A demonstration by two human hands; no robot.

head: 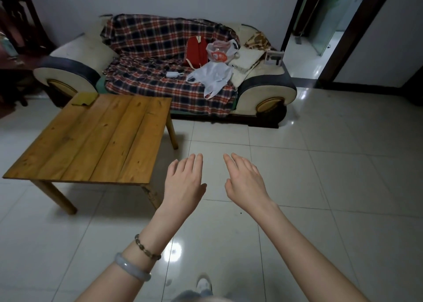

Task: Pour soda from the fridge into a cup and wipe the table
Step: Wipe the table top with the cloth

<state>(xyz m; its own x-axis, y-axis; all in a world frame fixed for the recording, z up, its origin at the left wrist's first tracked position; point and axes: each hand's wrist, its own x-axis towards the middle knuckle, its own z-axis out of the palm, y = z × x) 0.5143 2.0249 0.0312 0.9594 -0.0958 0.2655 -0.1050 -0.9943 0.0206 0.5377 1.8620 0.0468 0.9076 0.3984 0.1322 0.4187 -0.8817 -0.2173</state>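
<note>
We log left hand (183,182) and right hand (246,180) low centre, fingers (196,162) straight, holding nothing. We see no fridge, soda or cup. The counter (96,141) lies left of the left hand (the nearer one); cloth (84,98) on its far corner, upper left.

Desk (96,139) at left on floor (320,187); cloth (83,98) on desk's far left corner; sofa (164,73) behind desk, against wall; bags (215,63) on sofa's right part; doorway (320,27) right of sofa; both hands (185,182) before desk's near right corner, above floor.
</note>
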